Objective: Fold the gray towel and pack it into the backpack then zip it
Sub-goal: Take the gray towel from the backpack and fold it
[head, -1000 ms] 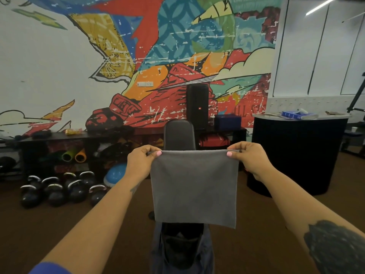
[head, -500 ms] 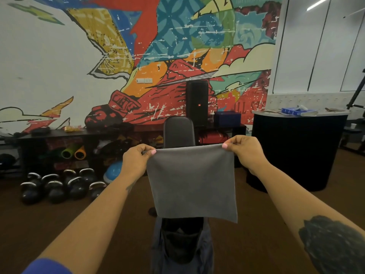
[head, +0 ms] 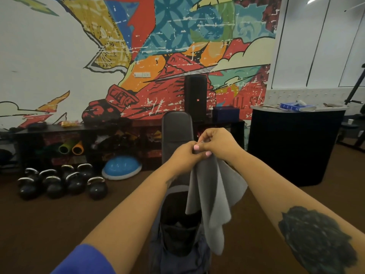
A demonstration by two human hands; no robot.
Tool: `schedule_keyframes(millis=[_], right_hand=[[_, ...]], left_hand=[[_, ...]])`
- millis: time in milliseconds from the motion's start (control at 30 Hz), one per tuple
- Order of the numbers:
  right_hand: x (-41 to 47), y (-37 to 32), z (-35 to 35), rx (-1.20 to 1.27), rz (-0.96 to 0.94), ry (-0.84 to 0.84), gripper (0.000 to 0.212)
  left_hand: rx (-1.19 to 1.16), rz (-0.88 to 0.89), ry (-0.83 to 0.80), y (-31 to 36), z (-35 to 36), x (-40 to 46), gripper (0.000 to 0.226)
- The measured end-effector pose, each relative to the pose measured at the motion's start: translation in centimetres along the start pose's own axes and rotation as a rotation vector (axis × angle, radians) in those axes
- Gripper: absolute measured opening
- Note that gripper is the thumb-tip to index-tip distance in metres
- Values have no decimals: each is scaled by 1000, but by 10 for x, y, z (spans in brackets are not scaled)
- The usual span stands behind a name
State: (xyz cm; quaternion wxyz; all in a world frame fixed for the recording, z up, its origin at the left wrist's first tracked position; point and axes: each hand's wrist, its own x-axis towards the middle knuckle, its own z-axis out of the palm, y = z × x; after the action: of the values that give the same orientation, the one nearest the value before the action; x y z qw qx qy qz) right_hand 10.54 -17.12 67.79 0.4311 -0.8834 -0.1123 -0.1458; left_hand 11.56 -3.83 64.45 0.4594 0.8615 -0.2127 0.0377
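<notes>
The backpack (head: 178,242) stands open at the bottom centre of the frame, mouth up, likely so the cloth can drop straight in. Above it, at mid-frame, the gray towel (head: 212,196) hangs doubled from its top corners, which seem brought together to make a fold. The left hand (head: 186,156) and right hand (head: 218,142) touch there, fingers curled, both pinching those corners.
</notes>
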Motion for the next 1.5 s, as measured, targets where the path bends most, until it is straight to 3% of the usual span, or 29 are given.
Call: schedule_keyframes(millis=[200, 367, 533, 767, 1033, 1300, 1500], right_hand=[[-6, 24, -3, 193, 36, 80, 22], [-12, 31, 5, 298, 63, -115, 28], [-13, 31, 13, 145, 72, -271, 40], [-14, 43, 11, 1, 159, -300, 41], [-12, 60, 6, -9, 241, -195, 38], [-9, 65, 4, 557, 346, 139, 25], [-5, 54, 3, 761, 360, 262, 10]], left_hand=[[190, 36, 62, 4, -4, 4, 26], [175, 94, 109, 4, -19, 6, 16], [29, 99, 153, 10, -41, 5, 12], [-107, 105, 297, 4, -74, 4, 5], [-185, 92, 476, -19, -101, -1, 6], [-254, 2, 600, -36, -105, -3, 12], [-274, -70, 626, -39, -101, -7, 18]])
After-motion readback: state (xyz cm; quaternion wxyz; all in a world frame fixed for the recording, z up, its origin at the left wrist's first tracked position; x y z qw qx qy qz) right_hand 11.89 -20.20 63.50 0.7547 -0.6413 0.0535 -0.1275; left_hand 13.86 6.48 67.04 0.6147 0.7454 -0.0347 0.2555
